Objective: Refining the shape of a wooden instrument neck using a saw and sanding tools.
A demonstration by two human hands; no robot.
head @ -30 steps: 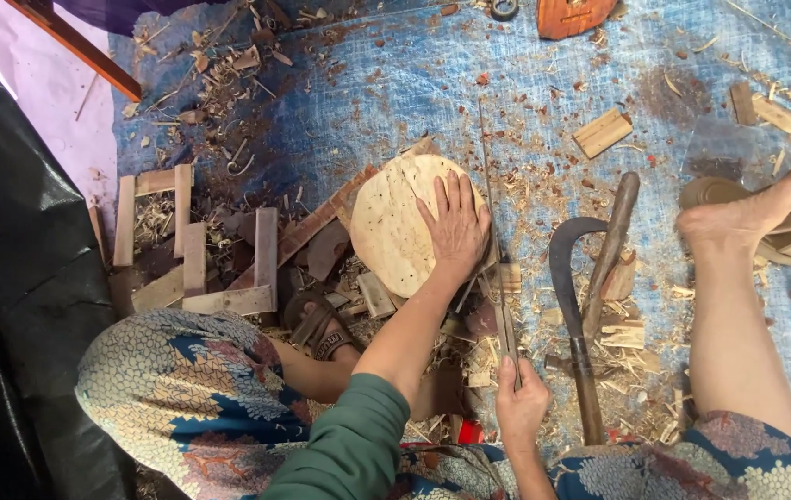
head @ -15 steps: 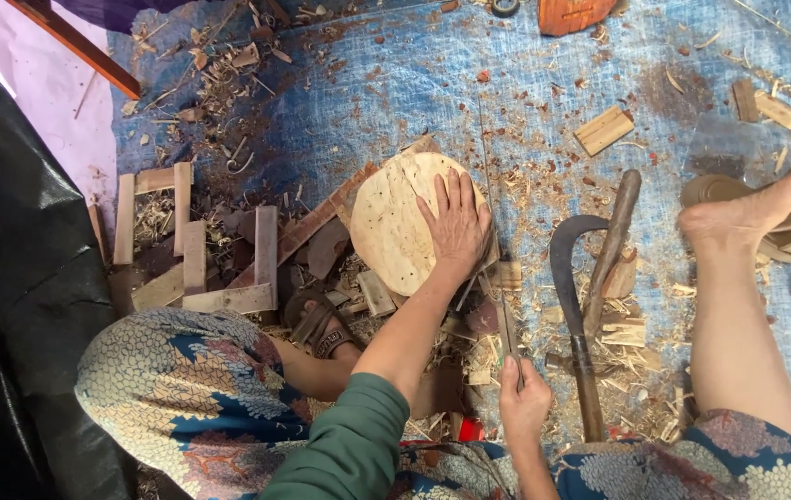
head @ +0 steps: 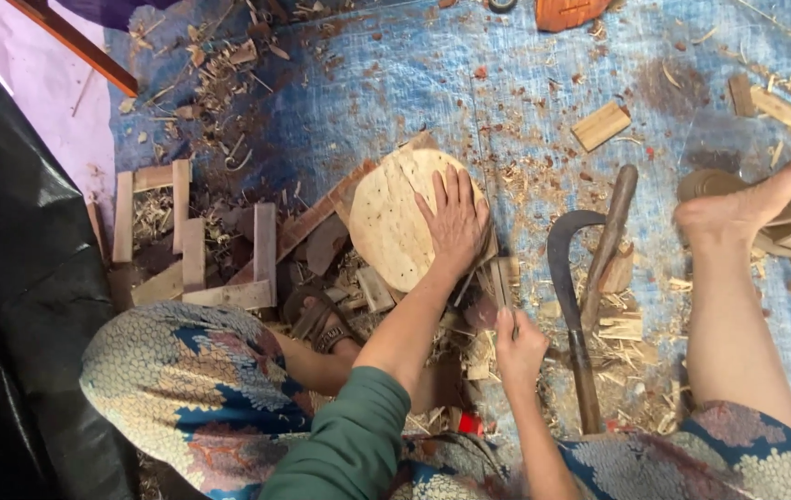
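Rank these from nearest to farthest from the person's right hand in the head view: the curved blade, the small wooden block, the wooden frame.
From the right hand:
1. Curved blade, just to its right.
2. Small wooden block, farther up on the blue tarp.
3. Wooden frame, far across on the left.

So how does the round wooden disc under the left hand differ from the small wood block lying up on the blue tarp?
The round wooden disc is large and circular; the small wood block is small and rectangular. The left hand presses flat on the disc, while nothing touches the block. The disc rests on scraps and shavings; the block lies on the blue tarp. Both are pale, bare wood.
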